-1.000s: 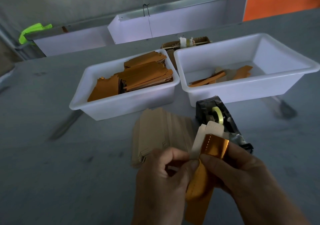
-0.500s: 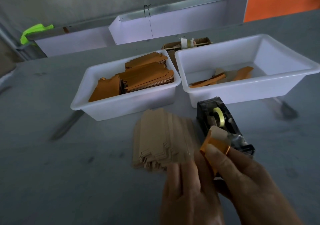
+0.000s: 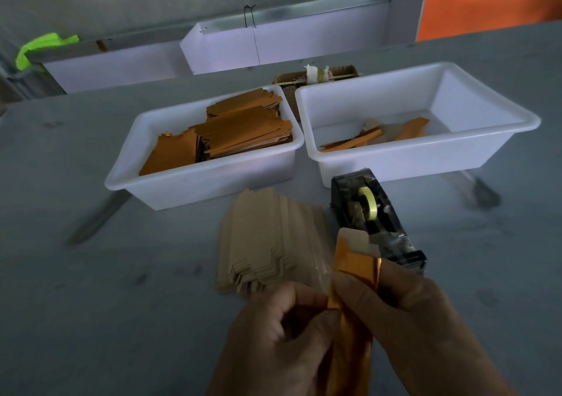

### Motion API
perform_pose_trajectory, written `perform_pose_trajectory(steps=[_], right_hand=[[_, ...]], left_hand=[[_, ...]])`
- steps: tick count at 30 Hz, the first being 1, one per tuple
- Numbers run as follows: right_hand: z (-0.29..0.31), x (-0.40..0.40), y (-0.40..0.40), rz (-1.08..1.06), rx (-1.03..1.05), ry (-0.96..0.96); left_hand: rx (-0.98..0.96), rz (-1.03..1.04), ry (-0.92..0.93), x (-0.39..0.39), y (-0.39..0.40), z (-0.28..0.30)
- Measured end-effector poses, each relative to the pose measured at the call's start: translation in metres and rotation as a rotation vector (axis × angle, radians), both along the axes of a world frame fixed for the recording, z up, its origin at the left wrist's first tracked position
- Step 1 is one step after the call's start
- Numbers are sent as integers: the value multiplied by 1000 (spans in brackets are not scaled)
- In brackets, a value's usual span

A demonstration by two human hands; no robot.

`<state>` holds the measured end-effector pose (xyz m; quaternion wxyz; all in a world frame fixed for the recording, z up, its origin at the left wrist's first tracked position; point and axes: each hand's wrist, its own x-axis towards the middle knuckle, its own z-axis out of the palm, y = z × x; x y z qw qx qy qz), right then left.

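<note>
From the head camera, a person's left hand [image 3: 273, 331] and right hand [image 3: 404, 313] both pinch a narrow, shiny orange folded card sleeve [image 3: 355, 274], held upright low in the middle — just in front of a black tape dispenser [image 3: 374, 222]. A fanned stack of tan card blanks [image 3: 267, 243] lies on the grey table [image 3: 91, 304] just left of it. Behind sit two white tubs — the left tub [image 3: 200, 182] packed with orange blanks, the right tub [image 3: 425, 158] holding a few pieces.

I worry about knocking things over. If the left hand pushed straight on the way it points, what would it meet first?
Past the glossy orange folded carton that the left hand pinches, probably the black tape dispenser; depth is hard to judge.
</note>
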<state>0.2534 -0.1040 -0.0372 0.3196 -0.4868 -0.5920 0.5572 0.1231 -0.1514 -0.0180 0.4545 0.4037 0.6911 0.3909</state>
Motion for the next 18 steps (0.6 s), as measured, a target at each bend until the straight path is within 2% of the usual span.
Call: perform_pose_trajectory(steps=[2, 4, 6, 8, 11, 14, 18], right_hand=[[7, 8, 1, -18, 133, -108], [13, 24, 8, -173, 325, -194], [13, 42, 20, -327, 432, -262], [3, 56, 35, -343, 309, -230], [-13, 65, 50, -233, 33, -142], [-18, 62, 53, -189, -39, -131], [-17, 56, 53, -134, -33, -110]], left_hand=[[60, 45, -14, 5, 0, -7], [60, 133, -113, 7, 4, -14], [27, 144, -228, 7, 10, -16], [14, 154, -364, 9, 16, -19], [15, 149, -520, 20, 22, -19], [-3, 194, -699, 31, 28, -18], [10, 193, -623, 41, 33, -26]])
